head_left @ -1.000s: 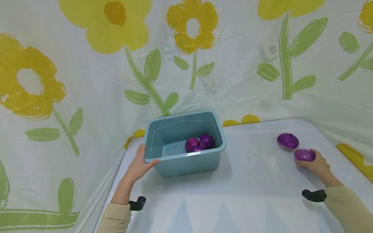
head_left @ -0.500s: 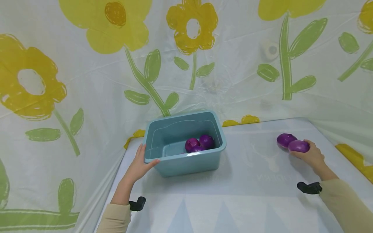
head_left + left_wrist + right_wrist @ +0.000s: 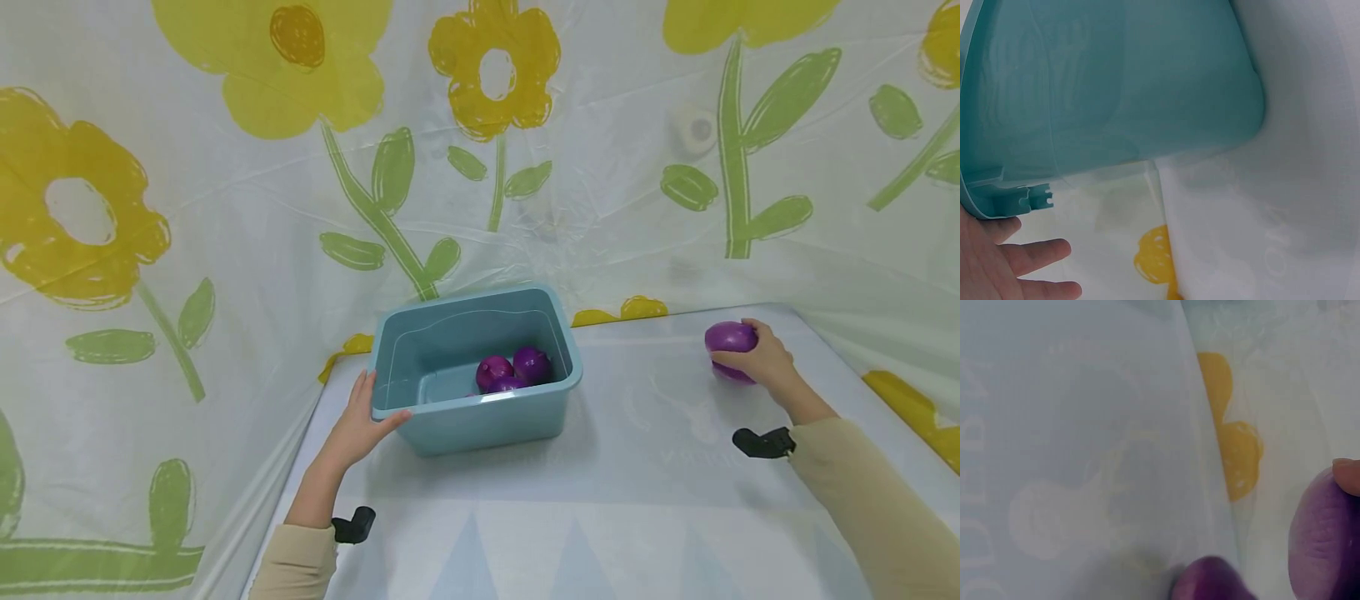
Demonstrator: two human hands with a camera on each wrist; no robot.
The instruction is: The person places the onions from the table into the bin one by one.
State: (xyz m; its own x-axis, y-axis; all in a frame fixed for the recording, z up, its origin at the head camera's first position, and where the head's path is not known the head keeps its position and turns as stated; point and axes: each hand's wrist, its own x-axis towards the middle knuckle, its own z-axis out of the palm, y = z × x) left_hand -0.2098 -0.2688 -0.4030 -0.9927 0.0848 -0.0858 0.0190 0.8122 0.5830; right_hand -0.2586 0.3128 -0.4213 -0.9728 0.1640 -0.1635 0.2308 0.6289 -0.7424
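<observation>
With thumb and fingers, my right hand grips a smooth purple onion at the right of the table. Beneath that one in the head view, largely covered by it, a second purple onion sits on the table; the right wrist view catches its top at the bottom edge. My left hand rests at the front left corner of a blue-green plastic bin, thumb along the front rim. Its other fingers are straight and spread beside the bin in the left wrist view. Several purple onions lie inside, toward the bin's right end.
A white cloth with pale blue triangles covers the table. Behind and at the sides hangs a white curtain printed with yellow flowers. Each wrist wears a black camera mount.
My right hand has carried its onion away from me and to the left, from beside the other onion to over it. My left hand and the bin have stayed put.
</observation>
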